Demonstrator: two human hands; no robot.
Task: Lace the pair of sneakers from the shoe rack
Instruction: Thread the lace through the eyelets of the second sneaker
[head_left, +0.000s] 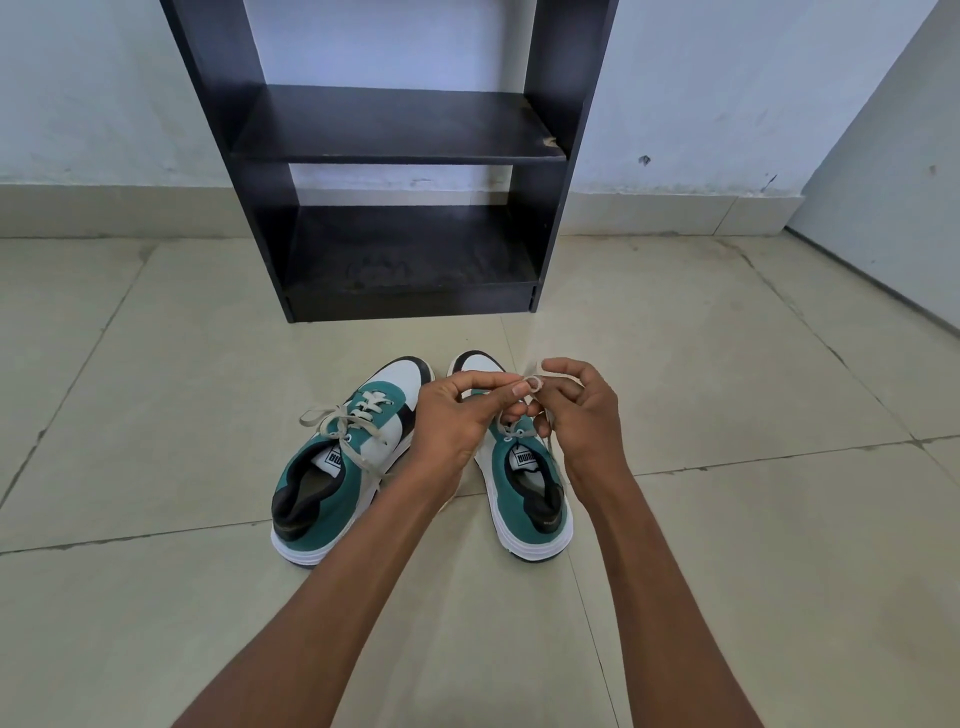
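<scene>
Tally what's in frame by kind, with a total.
Sneakers: 2, left one and right one, both on the floor
Laces: 2, loose one on the left sneaker, worked one in both hands
Hands: 2, left and right
Shoe rack: 1
Total: 7

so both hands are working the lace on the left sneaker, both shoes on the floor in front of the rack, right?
Not quite: the head view shows the left hand and right hand on the lace of the right sneaker. The left sneaker lies untouched. Both are on the floor before the rack.
</scene>
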